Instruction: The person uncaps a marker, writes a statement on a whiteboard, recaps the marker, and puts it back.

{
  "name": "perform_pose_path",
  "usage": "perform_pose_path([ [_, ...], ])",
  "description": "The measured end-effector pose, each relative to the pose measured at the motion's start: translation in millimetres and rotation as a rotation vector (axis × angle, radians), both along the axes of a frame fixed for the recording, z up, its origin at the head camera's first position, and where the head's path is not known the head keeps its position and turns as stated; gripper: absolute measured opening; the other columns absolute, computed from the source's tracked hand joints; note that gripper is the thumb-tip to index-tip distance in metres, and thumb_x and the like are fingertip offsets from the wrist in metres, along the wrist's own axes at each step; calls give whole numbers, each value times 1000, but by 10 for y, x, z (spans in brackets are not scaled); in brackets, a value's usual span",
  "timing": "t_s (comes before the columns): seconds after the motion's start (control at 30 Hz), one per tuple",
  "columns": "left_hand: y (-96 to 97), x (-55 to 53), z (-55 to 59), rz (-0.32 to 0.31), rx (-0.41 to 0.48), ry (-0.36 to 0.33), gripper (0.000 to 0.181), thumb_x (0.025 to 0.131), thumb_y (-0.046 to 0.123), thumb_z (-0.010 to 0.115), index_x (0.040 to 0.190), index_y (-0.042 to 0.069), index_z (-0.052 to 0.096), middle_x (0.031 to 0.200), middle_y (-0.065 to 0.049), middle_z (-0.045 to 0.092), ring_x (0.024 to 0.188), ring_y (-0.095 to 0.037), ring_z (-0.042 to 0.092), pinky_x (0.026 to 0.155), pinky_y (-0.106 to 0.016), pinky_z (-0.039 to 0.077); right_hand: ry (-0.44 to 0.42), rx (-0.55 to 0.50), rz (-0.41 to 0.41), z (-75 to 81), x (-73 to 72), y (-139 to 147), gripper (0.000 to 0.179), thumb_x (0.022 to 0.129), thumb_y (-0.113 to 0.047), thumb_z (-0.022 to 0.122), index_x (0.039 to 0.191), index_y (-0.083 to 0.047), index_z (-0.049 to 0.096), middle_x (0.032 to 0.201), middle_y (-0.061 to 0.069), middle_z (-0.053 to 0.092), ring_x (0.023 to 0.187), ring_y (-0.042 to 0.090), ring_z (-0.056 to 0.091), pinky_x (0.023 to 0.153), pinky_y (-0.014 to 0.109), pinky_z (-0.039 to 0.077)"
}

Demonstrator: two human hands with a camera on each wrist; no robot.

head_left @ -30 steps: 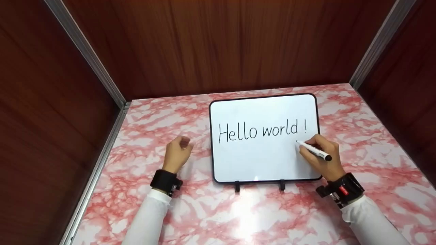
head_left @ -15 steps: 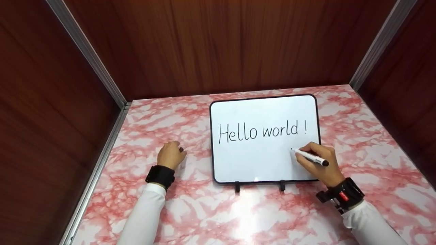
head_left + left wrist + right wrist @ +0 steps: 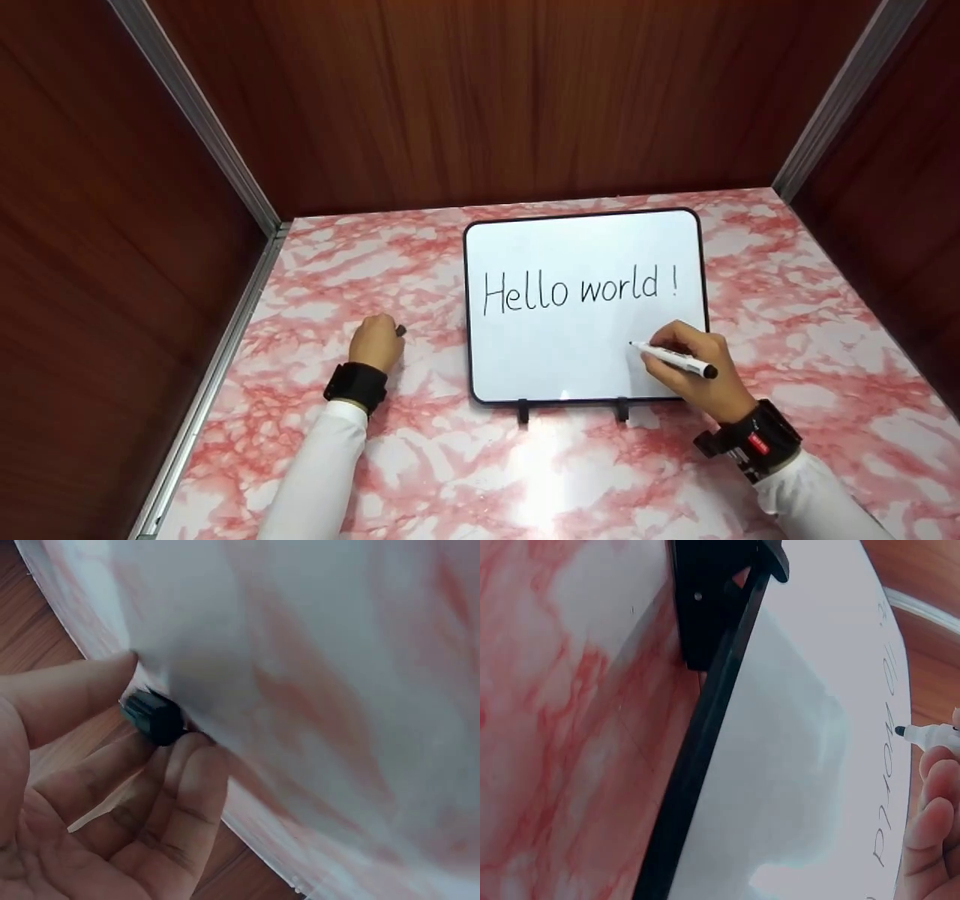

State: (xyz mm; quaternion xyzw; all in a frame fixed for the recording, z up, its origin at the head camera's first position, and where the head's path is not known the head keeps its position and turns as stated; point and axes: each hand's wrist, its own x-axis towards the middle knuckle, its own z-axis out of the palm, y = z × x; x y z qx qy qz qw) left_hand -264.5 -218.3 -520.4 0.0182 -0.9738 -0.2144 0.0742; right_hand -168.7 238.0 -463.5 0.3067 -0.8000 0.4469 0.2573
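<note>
My right hand [image 3: 694, 364] grips a white marker [image 3: 679, 360] with a black end, its dark tip pointing left over the lower right of the whiteboard [image 3: 555, 352]. In the right wrist view the bare tip of the marker [image 3: 930, 736] shows beside the fingers. The board carries the black handwriting "Hello world!" [image 3: 577, 289]. Left of the board, my left hand [image 3: 376, 343] is low over the table, with a black marker cap [image 3: 154, 718] between its thumb and curled fingers. The cap's dark end sticks out past the hand in the head view.
The whiteboard stands on small black feet [image 3: 523, 411] on a red-and-white marbled table [image 3: 420, 465]. Dark wood panels [image 3: 480, 105] with metal corner strips [image 3: 202, 127] close in the back and both sides.
My right hand has drawn the marker down and left, away from the exclamation mark. My left hand has moved slightly down and left and turned, and the dark cap now shows at its fingers.
</note>
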Motion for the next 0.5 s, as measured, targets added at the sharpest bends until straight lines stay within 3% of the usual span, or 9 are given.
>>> perform_pose_path([
  [0.27,16,54,-6,-11,25,51,8,84,6,70,77,2,71,80,-15,69,77,-35,66,72,-47,53,-8,-16,66,-65,20,-74,26,68,15,77,84,-2,65,67,1,63,51,9,52,47,15,42],
  [0.5,173,191,65,-65,147,96,4,84,9,69,82,6,70,77,-8,67,74,-27,64,70,-41,52,-103,-64,114,-101,51,-132,27,69,16,77,85,1,62,70,5,64,54,13,54,51,16,44],
])
